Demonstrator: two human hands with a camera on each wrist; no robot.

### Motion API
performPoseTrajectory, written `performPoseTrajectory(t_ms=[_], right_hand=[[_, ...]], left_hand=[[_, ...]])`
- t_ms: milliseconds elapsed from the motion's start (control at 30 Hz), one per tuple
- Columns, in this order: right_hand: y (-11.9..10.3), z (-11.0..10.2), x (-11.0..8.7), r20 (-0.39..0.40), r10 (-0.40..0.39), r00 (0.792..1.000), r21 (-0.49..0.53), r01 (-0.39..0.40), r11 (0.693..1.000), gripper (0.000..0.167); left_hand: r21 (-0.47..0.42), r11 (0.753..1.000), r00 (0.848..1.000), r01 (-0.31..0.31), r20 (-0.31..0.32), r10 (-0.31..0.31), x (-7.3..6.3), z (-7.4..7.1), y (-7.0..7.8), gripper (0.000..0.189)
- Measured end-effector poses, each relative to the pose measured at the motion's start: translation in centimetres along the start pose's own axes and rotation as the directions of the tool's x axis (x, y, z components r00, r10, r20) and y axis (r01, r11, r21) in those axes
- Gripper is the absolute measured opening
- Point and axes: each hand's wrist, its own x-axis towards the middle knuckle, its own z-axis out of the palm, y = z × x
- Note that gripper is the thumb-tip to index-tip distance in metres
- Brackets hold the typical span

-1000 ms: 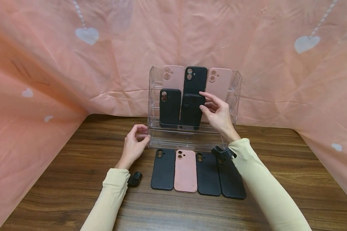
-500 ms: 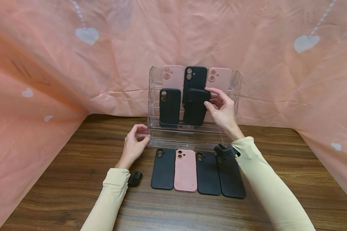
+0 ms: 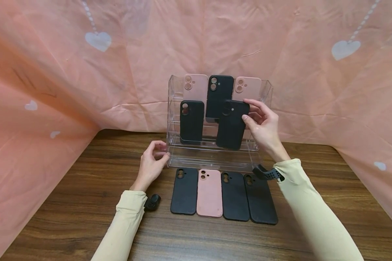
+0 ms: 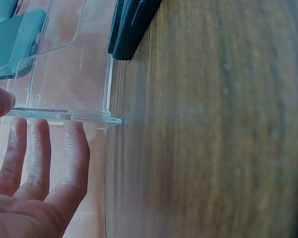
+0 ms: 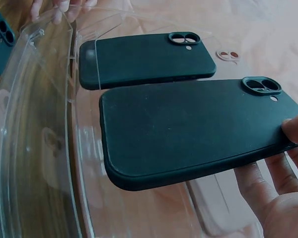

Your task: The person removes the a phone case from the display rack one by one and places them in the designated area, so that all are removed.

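My right hand (image 3: 264, 127) pinches a black phone case (image 3: 232, 127) by its upper right edge. The case is tilted, with its camera cutout up, in front of the lower tier of a clear tiered stand (image 3: 212, 159). In the right wrist view the thumb lies on the back of the held case (image 5: 184, 131), with fingers beneath. Another black case (image 3: 192, 121) stands to its left on that tier. Behind are a pink case (image 3: 200, 85), a black case (image 3: 219, 94) and a second pink case (image 3: 253, 87). My left hand (image 3: 150, 163) holds the stand's left side edge (image 4: 54, 115).
Before the stand, a row of cases lies flat on the wooden table (image 3: 85, 217): a black case (image 3: 184, 192), a pink case (image 3: 209, 195) and two more black cases (image 3: 236, 199). Pink cloth (image 3: 143, 72) with white hearts hangs behind and at the sides.
The right hand has moved to the right with the black case, from in front of the middle black case toward the right pink one. The left hand stays at the stand's side.
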Motion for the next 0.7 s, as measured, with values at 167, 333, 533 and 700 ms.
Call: performPoseTrajectory(t_ms=[167, 333, 533, 700], right_hand=[[0.0, -1.0, -0.9, 0.01, 0.03, 0.999, -0.041, -0.03, 0.999, 0.045], [0.2, -2.0, -1.8, 0.029, 0.043, 0.999, -0.018, -0.042, 0.999, 0.045], [0.2, -3.2, -2.9, 0.05, 0.057, 0.997, -0.068, -0.053, 0.996, 0.046], [0.0, -4.2, -3.9, 0.073, 0.076, 0.994, -0.087, -0.069, 0.994, 0.047]], left_hand=[[-0.005, 1.0, 1.0, 0.0, -0.002, 0.0, -0.1, 0.0, 0.0, 0.032], [-0.01, 1.0, 1.0, 0.004, 0.0, -0.004, 0.0, 0.0, 0.0, 0.031], [-0.024, 1.0, 1.0, 0.004, 0.001, -0.004, 0.0, 0.0, 0.0, 0.031], [-0.019, 1.0, 1.0, 0.004, 0.003, -0.004, 0.1, 0.1, -0.1, 0.031]])
